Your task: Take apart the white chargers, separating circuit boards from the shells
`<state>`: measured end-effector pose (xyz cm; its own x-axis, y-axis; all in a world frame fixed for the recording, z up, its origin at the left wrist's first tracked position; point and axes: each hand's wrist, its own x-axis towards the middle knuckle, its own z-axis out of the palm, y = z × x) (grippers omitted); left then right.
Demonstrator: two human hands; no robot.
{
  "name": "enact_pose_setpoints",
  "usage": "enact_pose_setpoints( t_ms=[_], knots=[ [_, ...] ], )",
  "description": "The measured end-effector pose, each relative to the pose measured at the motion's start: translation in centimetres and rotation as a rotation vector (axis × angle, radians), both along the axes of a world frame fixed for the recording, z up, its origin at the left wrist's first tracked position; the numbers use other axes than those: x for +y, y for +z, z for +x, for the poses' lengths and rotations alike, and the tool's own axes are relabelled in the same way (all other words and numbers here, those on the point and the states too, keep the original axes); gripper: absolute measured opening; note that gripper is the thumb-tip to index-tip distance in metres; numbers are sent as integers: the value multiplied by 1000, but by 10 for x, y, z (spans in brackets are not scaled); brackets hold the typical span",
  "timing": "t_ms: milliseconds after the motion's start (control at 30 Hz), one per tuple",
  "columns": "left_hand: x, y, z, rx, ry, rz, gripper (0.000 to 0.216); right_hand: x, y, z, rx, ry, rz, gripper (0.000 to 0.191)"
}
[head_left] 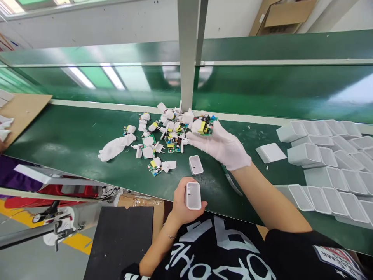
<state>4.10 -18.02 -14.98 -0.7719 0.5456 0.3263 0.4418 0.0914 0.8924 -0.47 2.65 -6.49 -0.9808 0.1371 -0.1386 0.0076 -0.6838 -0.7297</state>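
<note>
My bare left hand (180,200) is closed around a white plastic charger case (193,195), its open end facing up. My right hand (225,146), in a white glove, is closed on a small circuit board (206,126) with a yellow transformer and a white blob on it. That board is above the right side of a pile of similar boards (174,144) with white plug parts. Between my hands a second white case (196,165) stands on the green bench. A loose board with a plug piece (157,166) lies left of that case.
Rows of white cases (314,153) fill the bench's right side, with one more case (271,152) lying beside them. An empty white glove (116,147) lies left of the pile. A grey post (189,54) rises behind it. Cardboard (27,112) is at the far left.
</note>
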Motion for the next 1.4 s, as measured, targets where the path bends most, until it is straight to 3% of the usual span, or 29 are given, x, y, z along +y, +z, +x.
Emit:
enact_pose_setpoints(
  t_ms=[133, 267, 400, 533, 667, 767, 867, 1000, 1200, 1300, 1400],
  knots=[
    [1, 21, -2, -137, -74, 24, 46, -2, -2, 56, -4, -100, -9, 41],
    [15, 45, -2, -585, -297, 172, 70, -10, -13, 92, -45, -349, 95, 54],
    [36, 58, 8, -911, -408, 231, 73, -17, -30, 111, -103, -592, 306, 48],
    [53, 60, 22, -928, -357, 166, 90, -25, -47, 135, -60, -720, 550, 36],
    [58, 56, 26, -831, -268, 55, 97, -33, -54, 157, 57, -787, 424, 21],
    [57, 57, 23, -827, -377, 46, 91, -34, -44, 163, -52, -921, 244, 11],
    [59, 66, 21, -798, -543, -26, 80, -29, -30, 161, -232, -817, -17, 24],
    [63, 77, 22, -702, -510, -118, 74, -14, -23, 161, -272, -496, -284, 43],
    [56, 82, 14, -751, -548, -154, 75, 8, -34, 169, -180, -158, -298, 48],
    [50, 87, 8, -644, -570, -220, 72, 12, -38, 172, -149, -238, -275, 48],
    [47, 90, 4, -319, -426, -367, 56, 13, -33, 178, -123, -414, -207, 42]
  ],
)
